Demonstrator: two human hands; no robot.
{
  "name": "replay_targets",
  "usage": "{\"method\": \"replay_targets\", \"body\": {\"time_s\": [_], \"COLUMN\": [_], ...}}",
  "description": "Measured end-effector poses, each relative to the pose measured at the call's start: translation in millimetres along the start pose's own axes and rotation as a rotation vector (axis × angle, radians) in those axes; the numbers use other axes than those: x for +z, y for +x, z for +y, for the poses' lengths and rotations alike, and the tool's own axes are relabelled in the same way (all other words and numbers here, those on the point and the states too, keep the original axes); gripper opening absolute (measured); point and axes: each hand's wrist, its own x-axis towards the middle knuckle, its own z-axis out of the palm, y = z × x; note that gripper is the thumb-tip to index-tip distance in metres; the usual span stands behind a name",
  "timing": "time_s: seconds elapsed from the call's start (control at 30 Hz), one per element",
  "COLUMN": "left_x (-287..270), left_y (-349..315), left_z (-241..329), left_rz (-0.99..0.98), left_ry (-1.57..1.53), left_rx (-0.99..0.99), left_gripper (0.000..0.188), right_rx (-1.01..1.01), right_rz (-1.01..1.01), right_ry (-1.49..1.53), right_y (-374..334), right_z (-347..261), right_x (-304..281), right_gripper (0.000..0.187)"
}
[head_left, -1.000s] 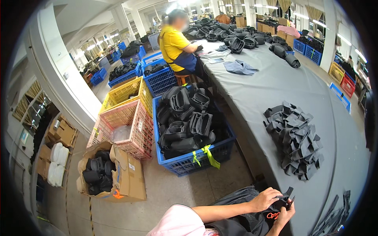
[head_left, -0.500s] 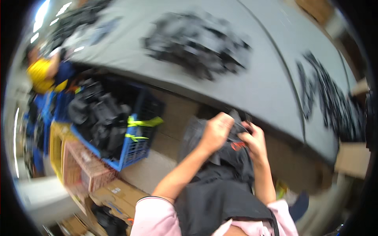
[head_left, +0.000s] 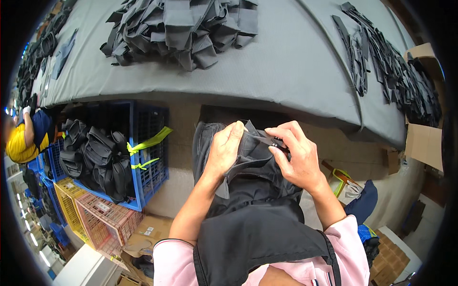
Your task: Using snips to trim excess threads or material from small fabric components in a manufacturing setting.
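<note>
My left hand (head_left: 223, 151) presses on and grips a dark grey fabric piece (head_left: 250, 177) that lies in my lap, just below the table's front edge. My right hand (head_left: 295, 155) pinches a small black snipping tool (head_left: 272, 141) against the top fold of the same fabric. Both hands touch the cloth and sit close together. A black apron (head_left: 257, 240) covers my chest below them.
A grey padded table (head_left: 291, 66) carries a heap of dark fabric parts (head_left: 186, 28) and a row of black strips (head_left: 381, 66). A blue crate (head_left: 143, 157) full of black pieces stands at my left, with red and yellow crates (head_left: 102, 217) beyond. Another person in yellow (head_left: 19, 143) works at far left. Cardboard boxes (head_left: 422, 143) stand right.
The view has swung down and right from the room to my lap. Both hands stay together on the fabric and the small tool, now closer and centred.
</note>
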Motion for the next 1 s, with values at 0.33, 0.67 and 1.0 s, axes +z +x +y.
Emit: {"method": "replay_targets", "body": {"time_s": [0.33, 0.67, 1.0], "left_x": [1, 8, -7], "left_y": [6, 6, 6], "left_z": [2, 7, 13], "left_rz": [-0.047, -0.121, -0.239], "left_ry": [0.095, 0.052, 0.069], "left_rx": [0.029, 0.002, -0.106], "left_gripper": [0.037, 0.038, 0.039], "right_rx": [-0.158, -0.271, -0.140], "right_rz": [-0.016, 0.133, -0.052], "right_ry": [-0.088, -0.203, 0.075], "right_y": [5, -7, 5], "right_z": [7, 7, 3], "right_x": [3, 5, -10], "right_gripper": [0.033, 0.037, 0.026]}}
